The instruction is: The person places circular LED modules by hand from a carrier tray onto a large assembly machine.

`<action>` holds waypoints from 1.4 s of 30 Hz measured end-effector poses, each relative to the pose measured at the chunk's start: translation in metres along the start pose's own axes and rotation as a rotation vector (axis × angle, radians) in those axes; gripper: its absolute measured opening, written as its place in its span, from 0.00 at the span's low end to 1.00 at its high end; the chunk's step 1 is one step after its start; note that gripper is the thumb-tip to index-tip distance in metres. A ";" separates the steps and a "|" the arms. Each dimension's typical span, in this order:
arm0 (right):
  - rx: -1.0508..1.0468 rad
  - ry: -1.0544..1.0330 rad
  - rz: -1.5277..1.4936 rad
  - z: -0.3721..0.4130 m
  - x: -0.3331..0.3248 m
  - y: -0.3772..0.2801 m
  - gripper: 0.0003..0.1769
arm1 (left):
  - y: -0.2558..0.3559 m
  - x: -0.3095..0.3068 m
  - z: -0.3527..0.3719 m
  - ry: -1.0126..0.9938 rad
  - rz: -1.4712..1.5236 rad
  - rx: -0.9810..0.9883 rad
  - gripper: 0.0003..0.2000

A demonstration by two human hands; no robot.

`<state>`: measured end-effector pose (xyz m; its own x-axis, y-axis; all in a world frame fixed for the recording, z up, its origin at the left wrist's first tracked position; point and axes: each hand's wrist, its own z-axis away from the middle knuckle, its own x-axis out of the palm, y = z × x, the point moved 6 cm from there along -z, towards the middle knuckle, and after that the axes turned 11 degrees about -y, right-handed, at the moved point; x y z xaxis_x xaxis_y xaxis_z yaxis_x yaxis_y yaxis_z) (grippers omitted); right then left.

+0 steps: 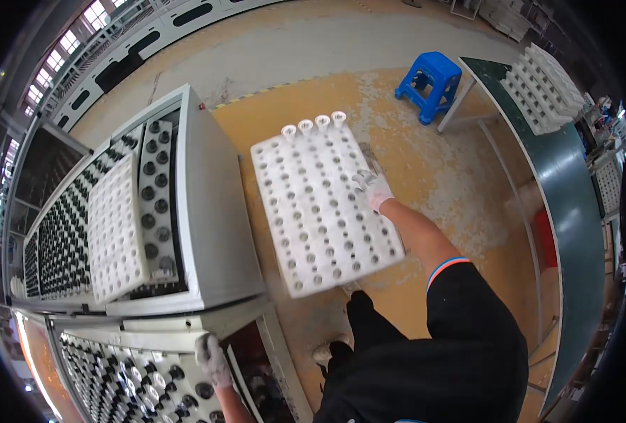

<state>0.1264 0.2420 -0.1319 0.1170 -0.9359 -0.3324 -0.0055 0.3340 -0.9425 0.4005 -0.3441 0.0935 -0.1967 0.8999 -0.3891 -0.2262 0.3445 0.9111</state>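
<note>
My right hand, in a white glove, lies on the right edge of a white foam tray with rows of round holes. Four white round parts stand along the far edge of that tray. At the lower left, my left hand, also gloved, is closed at the corner of a machine with rows of black holders, some carrying white parts. Whatever its fingers hold is too unclear to make out. A second white foam tray rests on the black holders of the upper machine.
A grey machine cabinet stands on the left. At the right is a green table bearing stacked white foam trays. A blue stool is on the floor beside it. A long white machine runs across the back left.
</note>
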 end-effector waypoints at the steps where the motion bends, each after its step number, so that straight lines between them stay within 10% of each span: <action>1: -0.031 0.021 0.073 -0.030 -0.015 0.007 0.28 | 0.022 0.044 -0.038 -0.091 0.025 0.005 0.07; 3: -0.009 0.004 1.153 -0.063 -0.022 -0.066 0.31 | 0.060 0.124 -0.109 -0.262 -0.020 0.006 0.06; 12: 0.060 -0.226 1.250 -0.231 -0.060 -0.107 0.36 | 0.164 0.411 -0.332 -0.489 -0.798 0.729 0.29; 22: -0.112 -0.267 1.204 -0.244 -0.034 -0.048 0.36 | 0.139 0.540 -0.429 -0.582 -1.077 0.723 0.35; 34: -0.269 -0.226 1.421 -0.253 -0.029 -0.048 0.22 | 0.176 0.450 -0.347 -0.427 -0.600 0.848 0.29; 36: -0.073 -0.167 0.463 -0.265 -0.038 -0.053 0.16 | 0.163 0.399 -0.299 -0.531 -0.553 0.572 0.29; 39: -0.216 -0.265 1.378 -0.285 -0.031 -0.012 0.25 | 0.125 0.311 -0.214 -0.332 -0.359 0.290 0.28; 42: -0.036 -0.049 1.378 -0.269 -0.048 -0.014 0.36 | 0.054 0.231 -0.104 -0.088 -0.016 -0.236 0.28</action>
<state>-0.1459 0.2520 -0.1115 0.0303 0.1503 -0.9882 -0.1695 0.9751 0.1431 0.2433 -0.1455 0.0386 -0.1094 0.9181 -0.3808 -0.4472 0.2967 0.8438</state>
